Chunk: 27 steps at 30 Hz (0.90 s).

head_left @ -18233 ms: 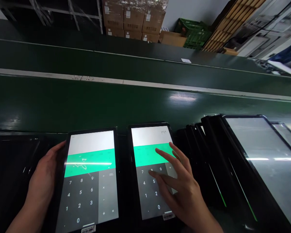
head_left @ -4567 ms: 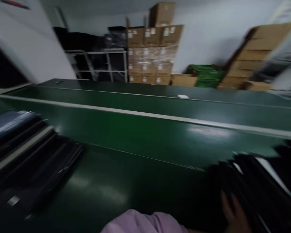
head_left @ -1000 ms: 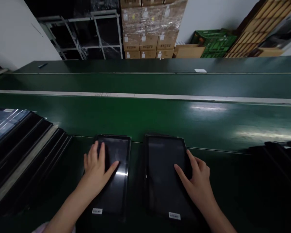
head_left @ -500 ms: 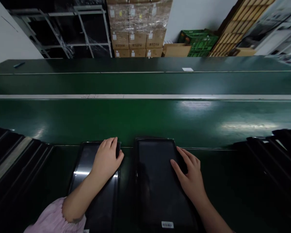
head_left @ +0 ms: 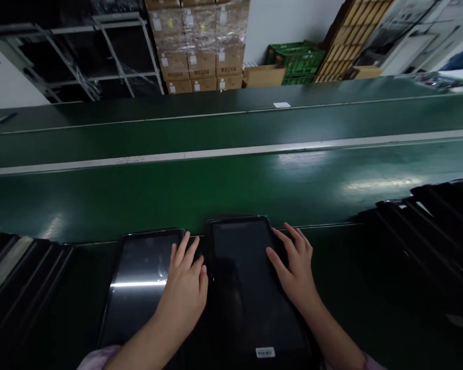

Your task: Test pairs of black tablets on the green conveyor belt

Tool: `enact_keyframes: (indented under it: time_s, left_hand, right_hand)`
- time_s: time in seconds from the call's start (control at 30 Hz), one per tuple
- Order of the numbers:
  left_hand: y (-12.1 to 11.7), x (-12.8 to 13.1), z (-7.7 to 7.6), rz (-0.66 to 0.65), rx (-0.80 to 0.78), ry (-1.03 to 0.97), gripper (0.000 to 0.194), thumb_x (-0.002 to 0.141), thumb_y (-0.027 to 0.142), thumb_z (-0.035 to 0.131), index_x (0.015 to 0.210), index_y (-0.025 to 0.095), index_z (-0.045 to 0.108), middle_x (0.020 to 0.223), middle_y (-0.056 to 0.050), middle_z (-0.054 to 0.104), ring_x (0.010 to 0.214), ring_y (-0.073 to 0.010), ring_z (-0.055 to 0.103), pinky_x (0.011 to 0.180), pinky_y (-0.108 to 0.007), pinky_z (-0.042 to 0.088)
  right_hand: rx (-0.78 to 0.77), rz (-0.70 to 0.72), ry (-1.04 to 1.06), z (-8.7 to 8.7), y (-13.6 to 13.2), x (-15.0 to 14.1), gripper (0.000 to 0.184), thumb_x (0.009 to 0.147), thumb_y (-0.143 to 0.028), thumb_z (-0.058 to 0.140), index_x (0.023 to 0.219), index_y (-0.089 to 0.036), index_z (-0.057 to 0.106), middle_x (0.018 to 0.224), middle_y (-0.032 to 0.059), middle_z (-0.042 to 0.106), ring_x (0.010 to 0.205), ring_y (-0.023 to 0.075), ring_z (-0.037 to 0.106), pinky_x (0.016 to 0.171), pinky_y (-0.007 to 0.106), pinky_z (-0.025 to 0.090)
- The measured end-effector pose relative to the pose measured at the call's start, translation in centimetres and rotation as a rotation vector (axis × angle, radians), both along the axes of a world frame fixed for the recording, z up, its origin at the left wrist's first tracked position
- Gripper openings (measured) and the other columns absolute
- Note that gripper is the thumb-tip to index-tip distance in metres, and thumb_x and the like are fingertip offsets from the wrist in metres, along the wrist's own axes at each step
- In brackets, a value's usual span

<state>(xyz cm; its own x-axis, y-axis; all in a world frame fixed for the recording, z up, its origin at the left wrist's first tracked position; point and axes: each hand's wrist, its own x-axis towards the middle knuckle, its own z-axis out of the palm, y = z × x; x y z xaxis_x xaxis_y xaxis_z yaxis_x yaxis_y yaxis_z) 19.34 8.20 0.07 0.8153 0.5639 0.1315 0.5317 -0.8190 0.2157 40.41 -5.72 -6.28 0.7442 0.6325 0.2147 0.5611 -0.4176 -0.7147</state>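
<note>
Two dark flat panels that look like tablets lie side by side on the green bench. My left hand [head_left: 187, 280] is over the right edge of the left panel [head_left: 139, 262], fingers spread and pointing away from me. The right panel [head_left: 241, 288] is dark and bears a small white barcode label [head_left: 265, 352] at its near end. Along that panel's right edge rests my right hand [head_left: 295, 267], thumb at the edge of the screen and fingers apart, not wrapped round it.
Rows of leaning dark panels stand at the left [head_left: 23, 277] and right [head_left: 428, 241]. Beyond runs a green conveyor surface [head_left: 150, 198] with a pale strip [head_left: 216, 152]. Farther back are wrapped cartons [head_left: 202, 56], green crates [head_left: 295, 59] and a metal rack [head_left: 77, 51].
My left hand has moved right and nearer me, off the left panel's top corner, and its fingers have spread. My right hand stays by the right panel, its fingers wider apart. The view has tilted.
</note>
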Motion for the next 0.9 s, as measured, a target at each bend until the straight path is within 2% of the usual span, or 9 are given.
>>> enact_keyframes:
  time_s: [0.1, 0.17, 0.3, 0.37, 0.5, 0.6, 0.67, 0.77, 0.9]
  left_hand:
    - [0.2, 0.0, -0.1, 0.037, -0.169, -0.027, 0.042, 0.101, 0.015, 0.033, 0.110, 0.009, 0.073, 0.143, -0.013, 0.061, 0.148, -0.0296, 0.037, 0.111, -0.049, 0.051]
    - [0.6, 0.0, -0.2, 0.047, -0.197, -0.053, 0.041, 0.098, 0.011, 0.033, 0.103, 0.010, 0.074, 0.138, -0.014, 0.063, 0.147, -0.0299, 0.038, 0.109, -0.046, 0.054]
    - [0.9, -0.1, 0.0, 0.006, -0.071, -0.066, 0.038, 0.093, 0.004, 0.037, 0.093, 0.010, 0.075, 0.120, -0.017, 0.067, 0.139, -0.0347, 0.048, 0.106, -0.051, 0.056]
    - [0.5, -0.4, 0.4, -0.040, 0.041, -0.012, 0.036, 0.089, 0.003, 0.041, 0.088, 0.010, 0.076, 0.112, -0.017, 0.069, 0.132, -0.0376, 0.053, 0.110, -0.059, 0.050]
    - [-1.4, -1.6, 0.8, -0.134, 0.154, 0.122, 0.031, 0.078, 0.000, 0.052, 0.068, 0.015, 0.076, 0.095, -0.015, 0.072, 0.121, -0.0408, 0.060, 0.115, -0.070, 0.037]
    - [-2.9, -2.1, 0.9, -0.213, 0.086, 0.206, 0.028, 0.081, 0.006, 0.056, 0.067, 0.018, 0.078, 0.086, -0.012, 0.072, 0.113, -0.0380, 0.062, 0.115, -0.068, 0.037]
    - [-3.9, -2.0, 1.1, -0.274, 0.059, 0.335, 0.024, 0.082, 0.011, 0.059, 0.070, 0.016, 0.080, 0.085, -0.013, 0.071, 0.105, -0.0353, 0.064, 0.115, -0.063, 0.039]
    - [-5.1, -1.4, 1.4, -0.350, 0.099, 0.550, 0.019, 0.077, 0.014, 0.063, 0.078, 0.011, 0.082, 0.088, -0.018, 0.071, 0.097, -0.0350, 0.063, 0.109, -0.059, 0.044]
    - [-5.7, -1.5, 1.5, -0.389, 0.086, 0.552, 0.015, 0.072, 0.012, 0.066, 0.076, 0.011, 0.081, 0.085, -0.020, 0.070, 0.094, -0.0372, 0.061, 0.089, -0.055, 0.052]
  right_hand:
    - [-0.002, -0.012, 0.006, 0.1, 0.5, -0.5, 0.050, 0.098, -0.063, 0.043, 0.133, -0.029, 0.056, 0.159, 0.0083, 0.036, 0.151, 0.0381, 0.020, 0.112, 0.068, 0.032]
    - [0.000, -0.017, 0.021, 0.2, 1.0, -0.8, 0.053, 0.097, -0.065, 0.043, 0.132, -0.028, 0.056, 0.163, 0.0078, 0.031, 0.152, 0.0385, 0.016, 0.112, 0.068, 0.031]
    - [-0.010, -0.034, 0.068, 0.8, 1.8, -1.2, 0.059, 0.094, -0.069, 0.041, 0.130, -0.025, 0.058, 0.165, 0.0082, 0.027, 0.153, 0.0388, 0.014, 0.113, 0.066, 0.032]
    - [-0.027, -0.043, 0.092, 1.3, 1.7, -1.5, 0.063, 0.092, -0.070, 0.041, 0.130, -0.022, 0.058, 0.161, 0.0119, 0.035, 0.148, 0.0396, 0.026, 0.110, 0.063, 0.037]
    - [-0.128, -0.039, 0.185, 2.9, -0.3, -1.9, 0.075, 0.088, -0.071, 0.045, 0.139, -0.016, 0.049, 0.120, 0.0163, 0.067, 0.098, 0.0308, 0.067, 0.083, 0.046, 0.055]
    - [-0.274, -0.038, 0.274, 3.8, -2.0, -1.9, 0.067, 0.086, -0.073, 0.046, 0.121, -0.016, 0.059, 0.073, 0.0065, 0.069, 0.063, 0.0270, 0.067, 0.059, 0.038, 0.052]
    - [-0.347, -0.055, 0.291, 4.1, -2.5, -1.8, 0.062, 0.086, -0.073, 0.043, 0.110, -0.018, 0.061, 0.064, 0.0051, 0.065, 0.059, 0.0287, 0.067, 0.054, 0.037, 0.049]
    - [-0.379, -0.091, 0.272, 4.4, -2.3, -1.6, 0.057, 0.088, -0.069, 0.033, 0.105, -0.020, 0.059, 0.071, 0.0093, 0.068, 0.067, 0.0313, 0.069, 0.059, 0.040, 0.051]
    - [-0.392, -0.076, 0.296, 4.4, -2.2, -1.7, 0.055, 0.089, -0.066, 0.028, 0.101, -0.023, 0.059, 0.066, 0.0085, 0.068, 0.064, 0.0310, 0.069, 0.058, 0.039, 0.051]
